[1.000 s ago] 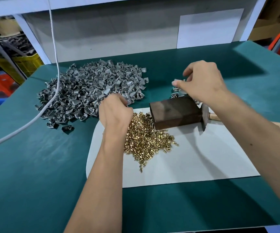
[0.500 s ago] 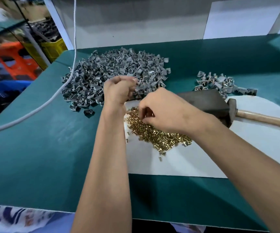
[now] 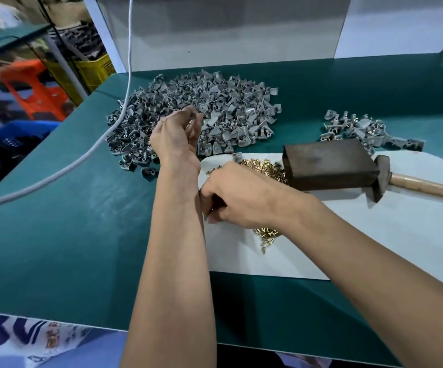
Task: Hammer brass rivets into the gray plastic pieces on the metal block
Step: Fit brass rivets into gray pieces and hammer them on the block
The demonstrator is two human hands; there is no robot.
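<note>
Head view: loading step, right hand (image 3: pixel 237 196) curled, pinching into brass rivets (image 3: pixel 261 166), left hand (image 3: pixel 176 134) holding a gray plastic piece (image 3: pixel 197 119) beyond; next, seating rivet in piece.

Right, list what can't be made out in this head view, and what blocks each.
- Right hand: curled over the brass rivets; whether its fingers pinch one is hidden by its own back.
- Left hand: raised before the gray plastic pieces; fingertips blurred, so any piece held is unclear.
- Hammer: handle cut off by the right edge.
- Metal block: its far side faces away from the camera.
</note>
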